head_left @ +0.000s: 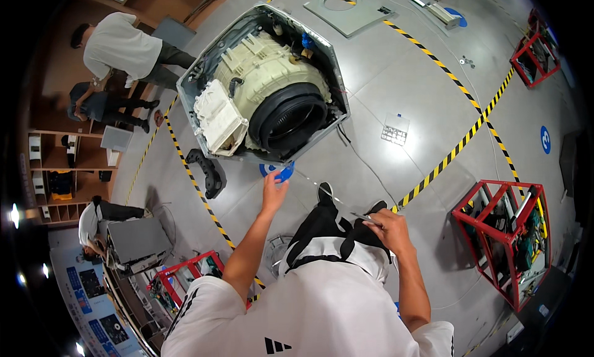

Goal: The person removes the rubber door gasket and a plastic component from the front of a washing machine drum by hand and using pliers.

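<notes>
Metal wire [328,193] spans between left hand [273,193] and right hand [385,226]

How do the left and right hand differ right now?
The left hand reaches out toward the washing machine, fingers pinching a thin wire; the right hand stays close to the body, curled around the wire's other end. Both grip the same wire.

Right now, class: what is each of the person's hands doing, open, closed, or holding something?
Left hand: raised toward the washing machine, pinching one end of a thin wire.
Right hand: closed on the wire's other end.
</notes>
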Demonstrator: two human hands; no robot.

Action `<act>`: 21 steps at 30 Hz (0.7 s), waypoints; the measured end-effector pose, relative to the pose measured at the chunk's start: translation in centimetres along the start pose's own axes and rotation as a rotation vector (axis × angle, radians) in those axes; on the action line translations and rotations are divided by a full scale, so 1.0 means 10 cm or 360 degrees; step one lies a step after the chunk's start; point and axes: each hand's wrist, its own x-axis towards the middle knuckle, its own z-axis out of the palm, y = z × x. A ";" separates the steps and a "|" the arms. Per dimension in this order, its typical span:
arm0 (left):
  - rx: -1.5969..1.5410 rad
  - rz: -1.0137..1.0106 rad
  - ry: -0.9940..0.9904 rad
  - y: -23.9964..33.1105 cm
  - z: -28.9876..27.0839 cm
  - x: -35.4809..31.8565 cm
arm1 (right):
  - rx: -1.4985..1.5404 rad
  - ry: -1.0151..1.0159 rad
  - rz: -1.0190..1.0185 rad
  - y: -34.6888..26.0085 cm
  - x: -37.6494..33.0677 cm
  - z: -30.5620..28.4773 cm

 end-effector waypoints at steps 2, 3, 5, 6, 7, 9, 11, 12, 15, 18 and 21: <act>-0.0044 0.0081 -0.0018 0.11 0.18 -0.08 | 0.0007 0.0043 0.0030 0.10 -0.11 -0.16; -0.0077 0.0078 -0.0044 0.24 0.24 -0.13 | -0.0026 0.0041 0.0044 0.13 -0.16 -0.25; -0.0067 0.0110 -0.0045 0.36 0.32 -0.21 | -0.0077 0.0056 0.0043 0.21 -0.23 -0.38; -0.0025 0.0145 -0.0020 0.37 0.35 -0.23 | -0.0080 0.0072 0.0035 0.24 -0.25 -0.43; 0.0019 0.0180 0.0003 0.37 0.37 -0.24 | -0.0083 0.0090 0.0028 0.26 -0.27 -0.48; 0.0072 0.0235 0.0024 0.34 0.37 -0.23 | -0.0105 0.0127 0.0032 0.32 -0.31 -0.54; 0.0121 0.0239 0.0028 0.36 0.35 -0.18 | -0.0106 0.0179 0.0069 0.39 -0.33 -0.60; 0.0144 0.0217 0.0023 0.40 0.33 -0.14 | -0.0112 0.0207 0.0097 0.41 -0.34 -0.63; 0.0165 0.0112 0.0001 0.42 0.32 0.08 | -0.0154 0.0290 0.0141 0.41 -0.33 -0.73; 0.0090 0.0182 -0.0033 0.49 0.42 0.34 | -0.0094 0.0327 0.0219 0.31 -0.27 -0.86; -0.0089 0.0242 -0.0145 0.79 0.57 0.69 | -0.0025 0.0290 0.0248 0.23 -0.10 -1.04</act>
